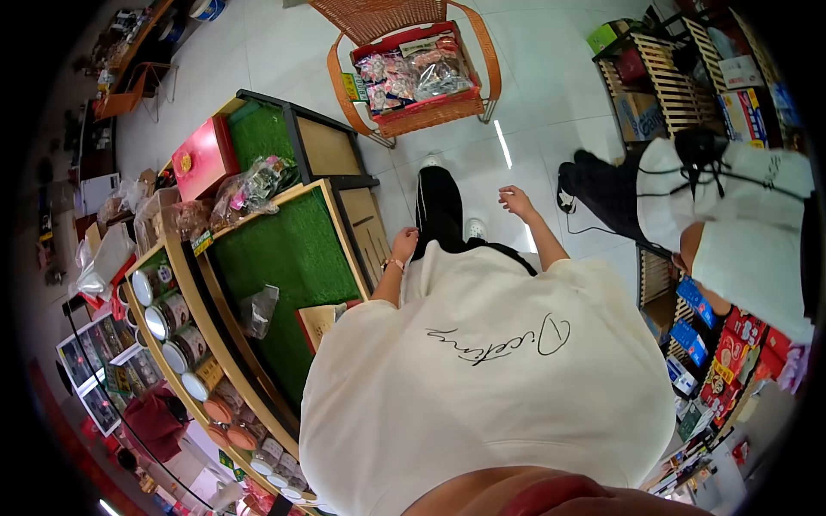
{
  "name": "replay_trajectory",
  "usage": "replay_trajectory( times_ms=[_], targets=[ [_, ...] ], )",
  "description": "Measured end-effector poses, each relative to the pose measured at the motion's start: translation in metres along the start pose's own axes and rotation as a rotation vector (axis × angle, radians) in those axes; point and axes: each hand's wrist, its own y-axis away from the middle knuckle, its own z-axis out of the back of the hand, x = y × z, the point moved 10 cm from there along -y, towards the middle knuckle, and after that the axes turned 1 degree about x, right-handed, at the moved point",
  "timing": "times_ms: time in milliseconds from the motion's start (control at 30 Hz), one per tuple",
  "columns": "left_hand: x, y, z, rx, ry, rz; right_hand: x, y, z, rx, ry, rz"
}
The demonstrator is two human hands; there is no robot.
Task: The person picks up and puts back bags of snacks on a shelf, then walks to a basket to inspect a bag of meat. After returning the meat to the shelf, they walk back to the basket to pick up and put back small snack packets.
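My left hand [404,244], with a band on its wrist, hangs beside the dark trouser leg [440,206]. Its fingers look loosely bent, and nothing shows in them. Close by on the left is the wooden display stand lined with green turf [280,245]. Out over the floor, my right hand [516,202] has its fingers apart and holds nothing. Ahead of both hands, a wicker armchair [430,120] bears a red box [471,89] filled with clear-wrapped packets [434,69].
Bagged goods [254,189] and a red box [202,159] sit on the stand, with lidded jars [176,318] along its outer side. On the right, another person in a white top [748,249] stands beside slatted shelves [667,73]. Pale tiles [525,112] cover the floor.
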Motion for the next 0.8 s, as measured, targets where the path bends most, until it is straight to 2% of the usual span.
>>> replay_trajectory(
  times_ms=[33,133,267,300,400,500,600,667,800],
  targets=[
    [0.021,-0.028,0.008,-0.038,-0.003,-0.069,-0.001,-0.009,-0.003,0.004,0.01,-0.017],
    [0.051,-0.083,0.036,-0.042,0.052,0.032,0.004,-0.035,-0.005,0.009,0.083,-0.137],
    [-0.001,-0.099,0.093,-0.025,0.135,0.161,0.014,-0.07,0.007,0.038,0.251,-0.23],
    [0.002,-0.116,0.102,-0.024,0.259,0.189,0.027,-0.085,0.009,0.006,0.248,-0.171],
    [-0.029,-0.153,0.131,-0.006,0.24,0.141,0.075,-0.119,0.014,-0.055,0.159,-0.075],
    [-0.077,-0.182,0.161,0.01,-0.052,0.084,0.132,-0.134,0.006,-0.064,0.041,-0.009],
    [-0.089,-0.239,0.175,-0.019,-0.097,0.057,0.167,-0.152,-0.004,-0.038,-0.029,0.015],
    [-0.101,-0.273,0.169,0.018,0.03,0.069,0.179,-0.163,-0.01,-0.019,-0.048,0.018],
    [-0.163,-0.299,0.148,0.031,0.12,0.061,0.198,-0.187,-0.011,-0.02,-0.03,-0.017]
  ],
)
